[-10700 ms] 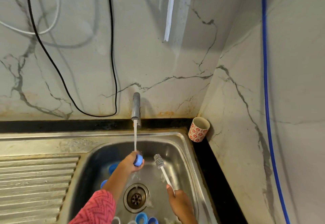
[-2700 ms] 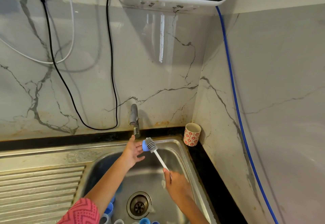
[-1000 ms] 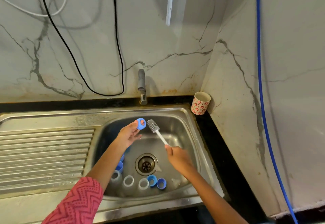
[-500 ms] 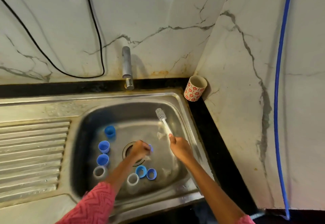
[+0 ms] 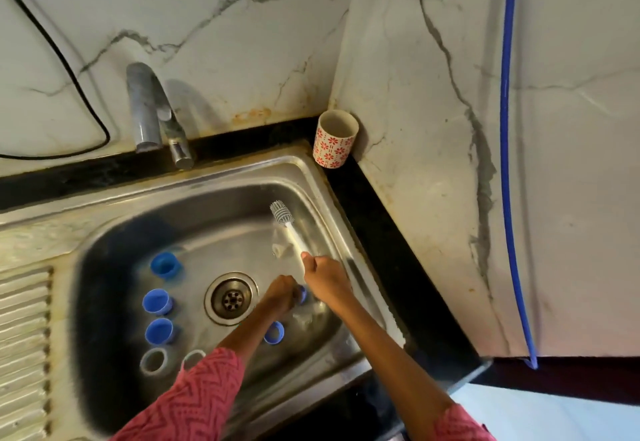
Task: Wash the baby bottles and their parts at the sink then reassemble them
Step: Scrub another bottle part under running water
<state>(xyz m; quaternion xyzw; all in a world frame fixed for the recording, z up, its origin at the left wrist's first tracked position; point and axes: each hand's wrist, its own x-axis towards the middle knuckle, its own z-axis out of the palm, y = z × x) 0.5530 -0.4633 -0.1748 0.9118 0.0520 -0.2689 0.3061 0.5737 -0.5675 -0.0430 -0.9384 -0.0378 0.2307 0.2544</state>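
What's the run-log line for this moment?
left hand: gripping blue ring on sink floor | right hand: holding bottle brush | tap: off

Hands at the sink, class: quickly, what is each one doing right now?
Left hand: fingers curled on a blue bottle ring at the basin floor.
Right hand: gripping the bottle brush.

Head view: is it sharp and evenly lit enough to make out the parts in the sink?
Head view: motion blur smears the tap into a double image and softens the blue caps; the sink has a dark left wall; the right wall carries glare; wide-angle distortion bows the blue hose.
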